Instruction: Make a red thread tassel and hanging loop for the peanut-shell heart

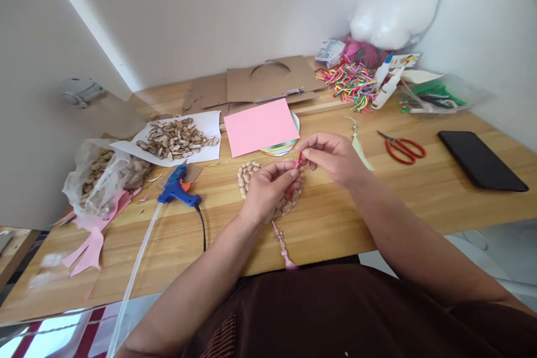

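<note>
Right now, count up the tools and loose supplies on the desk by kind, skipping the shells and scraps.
Glue gun: 1
Scissors: 1
Pink paper sheet: 1
Glue bottles: 2
Black phone: 1
Bundle of coloured cords: 1
Total: 7
The left hand and right hand both pinch a small red cord and are not counted.

Left hand (pixel 268 187) covers much of the peanut-shell disc (pixel 248 174); the red bit (pixel 298 161) pinched between both hands is too small to identify; tabletop (pixel 335 218) corners cut off.
</note>
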`<state>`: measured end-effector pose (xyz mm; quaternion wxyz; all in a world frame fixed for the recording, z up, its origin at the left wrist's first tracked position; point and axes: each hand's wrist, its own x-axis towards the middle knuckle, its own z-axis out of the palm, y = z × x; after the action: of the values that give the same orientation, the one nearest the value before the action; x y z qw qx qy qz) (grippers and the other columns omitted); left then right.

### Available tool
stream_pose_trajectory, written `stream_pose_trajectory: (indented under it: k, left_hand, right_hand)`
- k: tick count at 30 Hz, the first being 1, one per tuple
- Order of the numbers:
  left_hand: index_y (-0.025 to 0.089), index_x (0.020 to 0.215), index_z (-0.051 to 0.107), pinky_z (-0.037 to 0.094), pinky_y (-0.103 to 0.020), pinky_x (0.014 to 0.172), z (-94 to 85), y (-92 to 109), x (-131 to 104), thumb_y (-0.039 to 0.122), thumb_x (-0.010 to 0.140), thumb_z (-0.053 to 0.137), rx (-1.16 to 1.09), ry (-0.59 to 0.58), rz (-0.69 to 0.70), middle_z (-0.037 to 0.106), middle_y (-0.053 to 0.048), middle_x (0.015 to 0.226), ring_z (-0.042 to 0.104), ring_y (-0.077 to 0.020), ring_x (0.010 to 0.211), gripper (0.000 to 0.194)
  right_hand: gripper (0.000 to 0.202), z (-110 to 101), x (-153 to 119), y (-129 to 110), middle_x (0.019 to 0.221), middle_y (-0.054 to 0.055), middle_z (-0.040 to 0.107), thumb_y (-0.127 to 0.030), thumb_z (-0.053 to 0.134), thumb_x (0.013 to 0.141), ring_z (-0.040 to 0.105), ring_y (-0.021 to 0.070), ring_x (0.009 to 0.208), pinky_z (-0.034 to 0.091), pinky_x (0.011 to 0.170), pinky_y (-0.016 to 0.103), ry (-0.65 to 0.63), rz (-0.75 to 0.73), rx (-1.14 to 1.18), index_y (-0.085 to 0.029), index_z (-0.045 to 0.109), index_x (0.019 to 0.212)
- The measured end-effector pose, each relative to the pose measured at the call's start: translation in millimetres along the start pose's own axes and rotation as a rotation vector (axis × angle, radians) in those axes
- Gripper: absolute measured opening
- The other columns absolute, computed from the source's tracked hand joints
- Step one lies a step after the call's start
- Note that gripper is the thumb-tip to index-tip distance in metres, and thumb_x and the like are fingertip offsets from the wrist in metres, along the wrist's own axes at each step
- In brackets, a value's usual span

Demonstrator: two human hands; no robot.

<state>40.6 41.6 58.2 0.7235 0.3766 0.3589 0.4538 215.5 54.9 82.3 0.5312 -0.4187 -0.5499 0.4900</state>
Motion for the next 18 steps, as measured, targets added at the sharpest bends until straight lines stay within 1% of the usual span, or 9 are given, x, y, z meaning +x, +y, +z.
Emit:
stream_pose_trajectory:
  k: [5,6,8,10,11,13,15,18]
  left_hand:
    - [0.014,0.092,0.075,0.054,-0.018,0.058,-5.5,-6.0,-1.4,0.036,0.069,0.094,-0.01,-0.051,-0.036,0.073,-0.001,0.072,0.066,-0.0078,0.06,0.037]
    - [0.014,0.092,0.075,0.053,-0.018,0.057,-6.5,-6.3,-1.9,0.036,0.07,0.093,-0.012,-0.053,-0.04,0.073,-0.001,0.07,0.066,-0.0078,0.059,0.037]
    - [0.013,0.091,0.074,0.052,-0.017,0.055,-8.0,-5.5,-2.9,0.036,0.07,0.092,-0.019,-0.042,-0.048,0.072,-0.001,0.07,0.065,-0.0078,0.06,0.035]
    - [0.013,0.088,0.074,0.049,-0.016,0.052,-8.9,-3.5,-3.7,0.037,0.07,0.092,-0.03,-0.02,-0.063,0.072,-0.002,0.074,0.065,-0.0076,0.061,0.036]
    - [0.013,0.088,0.074,0.048,-0.015,0.051,-9.3,-2.5,-4.0,0.037,0.07,0.092,-0.037,-0.012,-0.072,0.073,-0.002,0.076,0.065,-0.0075,0.061,0.035]
    - [0.012,0.088,0.074,0.046,-0.015,0.048,-9.9,-0.8,-3.9,0.037,0.071,0.091,-0.048,-0.012,-0.083,0.074,-0.004,0.082,0.064,-0.0071,0.061,0.034]
    - [0.013,0.086,0.073,0.045,-0.015,0.047,-10.3,0.2,-3.6,0.038,0.073,0.088,-0.057,-0.018,-0.084,0.073,-0.003,0.081,0.063,-0.0072,0.06,0.032]
    - [0.013,0.083,0.072,0.043,-0.016,0.046,-10.4,0.6,-3.3,0.038,0.074,0.087,-0.045,-0.026,-0.082,0.069,-0.001,0.075,0.062,-0.0074,0.059,0.03]
  right_hand:
    - [0.008,3.0,-1.5,-2.6,0.068,0.0,0.069,-0.018,0.07,0.08,0.058,0.0109,0.059,0.045,0.054,0.024,0.057,0.051,-0.015,-0.018,0.075,0.086]
    - [0.011,3.0,-1.6,-2.0,0.068,0.0,0.069,-0.019,0.07,0.08,0.059,0.0111,0.06,0.046,0.054,0.024,0.053,0.057,0.001,-0.018,0.075,0.09]
    - [0.022,2.9,-2.0,-0.6,0.07,-0.001,0.07,-0.022,0.071,0.081,0.06,0.0118,0.062,0.047,0.055,0.024,0.028,0.073,0.051,-0.018,0.073,0.104]
    - [0.035,2.7,-2.7,0.0,0.074,-0.001,0.072,-0.024,0.073,0.082,0.063,0.0127,0.065,0.047,0.055,0.024,-0.02,0.12,0.1,-0.018,0.068,0.117]
    - [0.039,2.8,-3.0,0.0,0.076,0.0,0.073,-0.025,0.073,0.082,0.064,0.0132,0.066,0.047,0.055,0.024,-0.053,0.15,0.114,-0.018,0.067,0.12]
    - [0.038,3.1,-3.6,-0.4,0.079,0.001,0.074,-0.025,0.074,0.082,0.065,0.0134,0.068,0.048,0.055,0.023,-0.125,0.194,0.116,-0.017,0.068,0.118]
    - [0.029,3.9,-4.0,-0.5,0.079,0.002,0.074,-0.025,0.075,0.081,0.065,0.013,0.067,0.049,0.055,0.024,-0.182,0.2,0.085,-0.017,0.071,0.109]
    - [0.013,5.8,-3.9,0.7,0.076,0.001,0.073,-0.025,0.075,0.082,0.063,0.0118,0.063,0.049,0.056,0.025,-0.198,0.167,0.025,-0.018,0.074,0.093]
